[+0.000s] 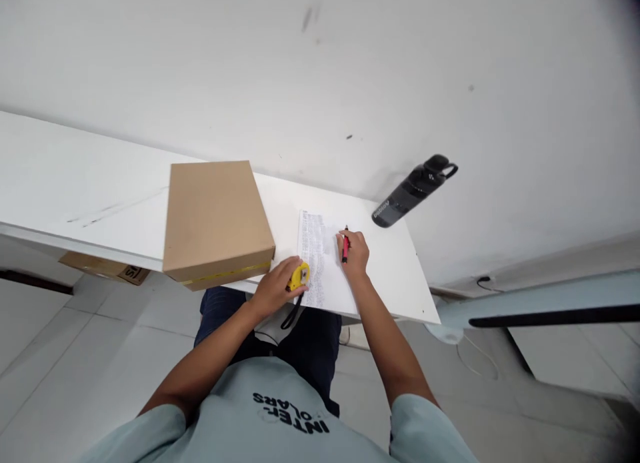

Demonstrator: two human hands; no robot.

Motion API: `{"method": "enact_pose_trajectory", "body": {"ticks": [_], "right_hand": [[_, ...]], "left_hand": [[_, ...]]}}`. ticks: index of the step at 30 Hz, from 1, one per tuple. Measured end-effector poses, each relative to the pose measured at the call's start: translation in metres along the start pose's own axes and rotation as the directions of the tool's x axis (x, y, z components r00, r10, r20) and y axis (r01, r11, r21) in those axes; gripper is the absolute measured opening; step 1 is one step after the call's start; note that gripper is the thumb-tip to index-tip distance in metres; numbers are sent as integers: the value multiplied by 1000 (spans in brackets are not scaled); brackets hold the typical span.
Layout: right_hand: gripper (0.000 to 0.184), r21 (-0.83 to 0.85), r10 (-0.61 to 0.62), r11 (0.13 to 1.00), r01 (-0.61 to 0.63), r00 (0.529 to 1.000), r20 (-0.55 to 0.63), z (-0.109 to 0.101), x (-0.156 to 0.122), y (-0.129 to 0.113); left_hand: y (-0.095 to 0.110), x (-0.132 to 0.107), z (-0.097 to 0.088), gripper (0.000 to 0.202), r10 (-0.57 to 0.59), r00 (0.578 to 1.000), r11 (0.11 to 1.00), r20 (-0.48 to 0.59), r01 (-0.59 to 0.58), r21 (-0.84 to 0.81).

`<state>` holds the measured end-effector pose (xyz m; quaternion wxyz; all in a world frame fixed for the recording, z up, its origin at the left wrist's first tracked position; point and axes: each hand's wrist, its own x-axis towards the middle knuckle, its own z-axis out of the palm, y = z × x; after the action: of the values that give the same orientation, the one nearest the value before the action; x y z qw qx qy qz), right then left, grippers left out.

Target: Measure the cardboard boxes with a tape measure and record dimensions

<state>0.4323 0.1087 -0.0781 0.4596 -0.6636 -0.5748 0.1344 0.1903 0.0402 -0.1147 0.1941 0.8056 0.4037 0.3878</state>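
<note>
My left hand (274,288) is closed round a yellow tape measure (299,276), and its black wrist strap (291,315) hangs below the table edge. From there a yellow tape blade (225,275) runs along the near side of a closed cardboard box (217,216). In my right hand (356,253) is a red and black pen (345,246), held over a sheet of paper (314,256). Dense handwriting covers the left part of that sheet. Whether the pen tip touches the paper I cannot tell.
A black bottle (413,193) stands at the back right of the white table (395,269), close to the wall. Under the table on the left lies another cardboard box (103,266). A pale blue beam with a black strip (550,303) extends at the right.
</note>
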Motion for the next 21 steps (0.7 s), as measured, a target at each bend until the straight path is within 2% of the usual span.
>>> {"method": "enact_pose_trajectory", "body": {"ticks": [2,5,7,9,11,12,13,14,15,16,19,21], "right_hand": [[20,-24,-1,1000,3,998,64,1,2,-6],[30,-35,19,999,-14,992,128,-1,5,-19],[41,-26,25,999,-21,987,159,-6,-3,-32],[52,43,1,999,-11,974,225,-12,-25,-50],[59,271,-84,962,-15,933,350,-16,-61,-74],[59,396,-149,918,-34,894,423,-17,-83,-88],[60,486,-226,871,-66,825,518,-15,-106,-102],[65,535,-296,836,-119,724,623,-12,-128,-117],[68,567,-323,802,-189,660,678,-7,-148,-132],[66,588,-333,764,-266,618,712,0,-164,-145],[50,619,-232,642,-452,655,719,22,-190,-176],[47,608,-184,591,-529,646,741,33,-193,-185]], "left_hand": [[5,-13,-5,71,66,997,997,-31,-65,38],[15,-38,-22,81,175,980,981,-90,-166,104],[23,-54,-39,83,284,949,952,-135,-263,153],[33,-66,-60,84,365,913,922,-184,-328,205],[42,-75,-82,86,388,890,911,-240,-330,247],[46,-79,-93,86,388,881,910,-270,-320,263],[49,-82,-103,86,384,875,910,-293,-307,278],[51,-84,-113,84,378,872,911,-311,-291,293],[52,-86,-122,82,376,868,909,-324,-277,313],[52,-89,-130,81,380,863,902,-331,-268,337],[53,-98,-149,88,393,861,873,-322,-239,425],[56,-107,-158,93,381,870,851,-313,-197,488]]}}
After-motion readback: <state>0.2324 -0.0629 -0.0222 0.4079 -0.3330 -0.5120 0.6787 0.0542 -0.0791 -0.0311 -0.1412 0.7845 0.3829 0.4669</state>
